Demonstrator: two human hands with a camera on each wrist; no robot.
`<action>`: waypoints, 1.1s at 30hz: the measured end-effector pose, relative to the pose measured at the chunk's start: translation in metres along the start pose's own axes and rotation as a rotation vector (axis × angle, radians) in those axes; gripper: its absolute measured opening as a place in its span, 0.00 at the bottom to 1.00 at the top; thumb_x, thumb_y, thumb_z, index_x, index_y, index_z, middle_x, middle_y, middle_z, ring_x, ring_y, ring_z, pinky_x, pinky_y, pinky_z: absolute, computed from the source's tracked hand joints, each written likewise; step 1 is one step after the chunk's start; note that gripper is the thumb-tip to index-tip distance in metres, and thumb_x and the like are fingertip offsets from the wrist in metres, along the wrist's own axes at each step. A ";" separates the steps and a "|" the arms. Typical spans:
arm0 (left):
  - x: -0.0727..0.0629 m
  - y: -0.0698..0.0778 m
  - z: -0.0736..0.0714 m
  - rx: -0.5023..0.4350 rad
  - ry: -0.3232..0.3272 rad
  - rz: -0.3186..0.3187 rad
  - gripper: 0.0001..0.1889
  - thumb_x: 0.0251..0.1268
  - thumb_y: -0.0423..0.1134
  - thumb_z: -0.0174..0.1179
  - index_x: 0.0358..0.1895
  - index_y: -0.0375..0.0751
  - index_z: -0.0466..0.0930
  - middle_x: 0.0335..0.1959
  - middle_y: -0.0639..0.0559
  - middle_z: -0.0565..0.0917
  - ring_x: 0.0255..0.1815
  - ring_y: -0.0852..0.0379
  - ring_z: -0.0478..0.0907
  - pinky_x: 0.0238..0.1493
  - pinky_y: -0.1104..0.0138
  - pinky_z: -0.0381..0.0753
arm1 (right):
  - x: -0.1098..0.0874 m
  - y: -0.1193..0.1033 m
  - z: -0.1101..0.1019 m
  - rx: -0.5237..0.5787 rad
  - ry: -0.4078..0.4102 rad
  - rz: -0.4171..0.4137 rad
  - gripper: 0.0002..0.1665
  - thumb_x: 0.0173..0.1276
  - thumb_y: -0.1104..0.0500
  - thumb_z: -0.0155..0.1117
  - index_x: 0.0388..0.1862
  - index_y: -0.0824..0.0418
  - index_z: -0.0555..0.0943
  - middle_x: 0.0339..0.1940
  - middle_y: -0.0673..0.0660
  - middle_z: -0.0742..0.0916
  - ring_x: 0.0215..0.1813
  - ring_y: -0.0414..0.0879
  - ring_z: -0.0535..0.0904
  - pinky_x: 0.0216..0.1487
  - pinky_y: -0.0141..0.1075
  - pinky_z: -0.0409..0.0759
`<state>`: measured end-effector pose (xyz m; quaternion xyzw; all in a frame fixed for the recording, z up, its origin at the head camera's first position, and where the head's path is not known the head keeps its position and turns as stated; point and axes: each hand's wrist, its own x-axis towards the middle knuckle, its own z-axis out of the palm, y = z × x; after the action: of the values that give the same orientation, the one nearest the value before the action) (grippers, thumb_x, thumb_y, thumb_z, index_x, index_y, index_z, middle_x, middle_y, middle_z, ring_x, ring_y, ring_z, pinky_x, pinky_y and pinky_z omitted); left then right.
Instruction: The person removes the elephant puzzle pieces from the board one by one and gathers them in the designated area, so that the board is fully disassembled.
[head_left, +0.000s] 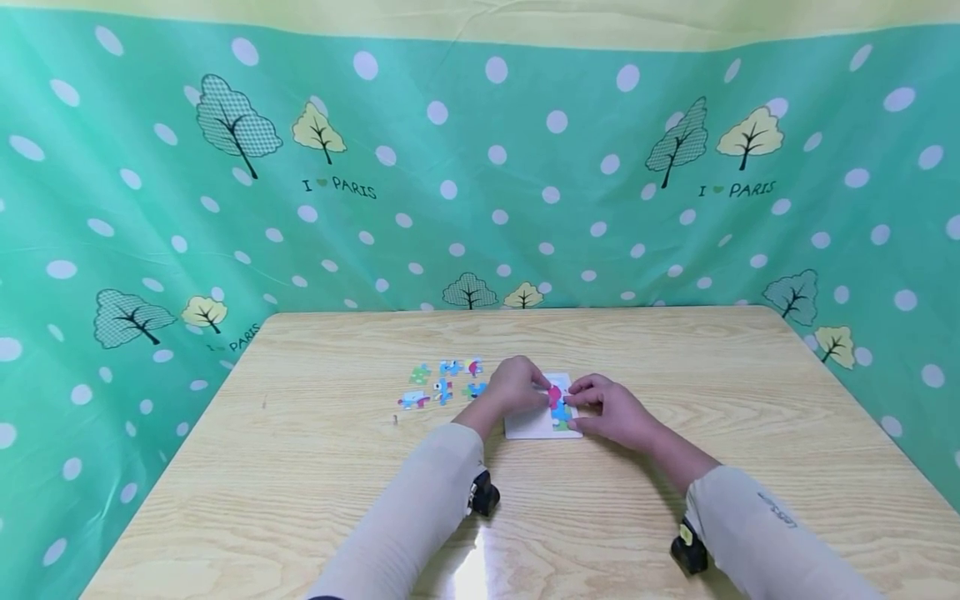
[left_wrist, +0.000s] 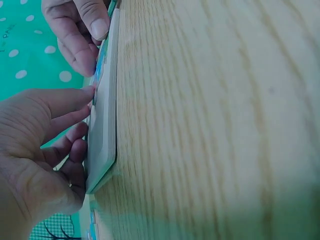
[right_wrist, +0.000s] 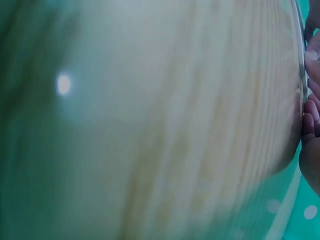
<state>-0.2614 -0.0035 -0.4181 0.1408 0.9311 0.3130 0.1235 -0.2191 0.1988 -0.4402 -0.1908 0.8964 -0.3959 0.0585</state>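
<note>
A white puzzle board [head_left: 525, 428] lies flat on the table between both hands. Joined jigsaw pieces [head_left: 560, 413], blue, green and pink, sit along its right part. My left hand [head_left: 519, 387] reaches over the board from the left, thumb and index finger pinching at a pink-topped puzzle piece [head_left: 554, 395]. In the left wrist view its other fingers curl close over the board. From the right, my right hand [head_left: 613, 412] touches the joined pieces and the board's right side, with thumb and fingers spread apart. The right wrist view catches only part of the hands [right_wrist: 312, 120] at its edge.
Left of the board lie several loose jigsaw pieces [head_left: 443, 391], partly near the left forearm. A tiny dark bit [head_left: 395, 420] is on the wooden table [head_left: 322, 483]. Behind the table hangs a green dotted curtain [head_left: 480, 183]. Each wrist wears a black camera [head_left: 484, 494].
</note>
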 end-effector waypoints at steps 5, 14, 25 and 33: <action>0.000 0.000 0.000 -0.018 -0.009 -0.019 0.07 0.56 0.40 0.72 0.37 0.46 0.89 0.41 0.54 0.81 0.48 0.54 0.76 0.56 0.60 0.75 | -0.001 0.000 0.001 -0.012 0.001 -0.012 0.21 0.60 0.59 0.74 0.52 0.64 0.85 0.55 0.57 0.80 0.60 0.55 0.74 0.58 0.48 0.75; 0.001 0.003 0.002 -0.067 0.004 -0.046 0.04 0.56 0.37 0.72 0.33 0.46 0.87 0.35 0.56 0.82 0.42 0.57 0.76 0.52 0.61 0.77 | -0.001 0.000 0.000 -0.019 -0.003 -0.020 0.21 0.60 0.60 0.74 0.52 0.65 0.85 0.56 0.57 0.79 0.60 0.56 0.73 0.59 0.49 0.74; 0.001 -0.001 0.006 -0.097 0.070 0.001 0.03 0.56 0.35 0.72 0.29 0.47 0.87 0.27 0.59 0.80 0.34 0.60 0.74 0.39 0.68 0.75 | 0.000 0.002 -0.001 -0.004 -0.012 -0.019 0.21 0.60 0.60 0.74 0.52 0.65 0.84 0.56 0.57 0.79 0.61 0.57 0.73 0.60 0.50 0.73; 0.000 -0.011 0.006 -0.169 0.120 0.057 0.02 0.56 0.34 0.70 0.32 0.45 0.88 0.28 0.59 0.81 0.32 0.60 0.73 0.36 0.70 0.75 | -0.001 0.001 -0.001 0.001 -0.016 -0.016 0.21 0.60 0.60 0.74 0.52 0.65 0.84 0.56 0.57 0.79 0.61 0.57 0.73 0.61 0.50 0.73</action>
<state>-0.2616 -0.0080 -0.4297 0.1374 0.9027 0.4017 0.0698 -0.2192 0.2006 -0.4404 -0.2010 0.8941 -0.3954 0.0627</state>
